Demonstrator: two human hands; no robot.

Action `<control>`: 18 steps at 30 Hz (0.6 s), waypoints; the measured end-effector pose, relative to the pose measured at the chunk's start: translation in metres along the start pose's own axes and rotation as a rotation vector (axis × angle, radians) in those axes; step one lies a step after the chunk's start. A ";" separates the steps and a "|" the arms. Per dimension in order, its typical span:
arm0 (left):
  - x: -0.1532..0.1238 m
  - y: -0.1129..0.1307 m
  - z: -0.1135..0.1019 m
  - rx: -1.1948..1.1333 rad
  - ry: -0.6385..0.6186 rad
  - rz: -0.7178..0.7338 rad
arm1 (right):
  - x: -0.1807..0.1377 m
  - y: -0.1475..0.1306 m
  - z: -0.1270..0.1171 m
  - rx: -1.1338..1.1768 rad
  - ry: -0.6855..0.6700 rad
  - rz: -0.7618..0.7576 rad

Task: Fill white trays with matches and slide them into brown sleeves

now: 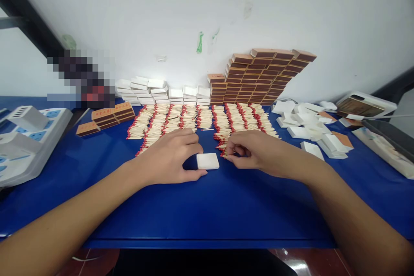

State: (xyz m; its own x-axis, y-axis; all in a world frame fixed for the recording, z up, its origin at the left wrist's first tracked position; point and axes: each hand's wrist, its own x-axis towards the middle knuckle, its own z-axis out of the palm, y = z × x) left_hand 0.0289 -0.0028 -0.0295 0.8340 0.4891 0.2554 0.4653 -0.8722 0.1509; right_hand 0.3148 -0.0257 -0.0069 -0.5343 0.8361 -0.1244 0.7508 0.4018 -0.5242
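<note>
A small white matchbox tray (208, 161) lies on the blue tabletop between my hands. My left hand (173, 157) is curled around its left end, thumb on the near side and fingers on the far side. Just right of the tray, my right hand (247, 148) has thumb and fingertips pinched together at the near end of a row of red-headed matches (221, 127). How many matches are in the pinch is hidden. More matches (155, 123) lie in rows beyond my left hand, which covers part of them.
Stacked brown matchboxes (252, 82) lean against the wall; white trays (145, 90) stand left of them. Loose white trays (310, 125) are heaped at right near a phone-like device (365, 104). At left are more matchboxes (113, 114) and a power strip (48, 138).
</note>
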 end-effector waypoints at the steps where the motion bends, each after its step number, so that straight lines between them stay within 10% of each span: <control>1: 0.000 0.001 0.000 0.000 0.004 0.001 | 0.002 -0.003 0.002 0.017 0.044 -0.037; 9: 0.000 0.006 0.002 -0.012 0.037 0.039 | 0.010 -0.024 0.026 -0.022 0.085 -0.173; 18: 0.002 0.001 0.000 -0.012 0.011 -0.008 | -0.006 0.003 -0.012 -0.050 0.117 -0.087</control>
State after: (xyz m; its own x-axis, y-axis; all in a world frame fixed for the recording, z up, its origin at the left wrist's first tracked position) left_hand 0.0311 -0.0028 -0.0291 0.8269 0.4963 0.2644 0.4684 -0.8680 0.1647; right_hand 0.3243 -0.0250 0.0025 -0.5515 0.8340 0.0196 0.7240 0.4902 -0.4853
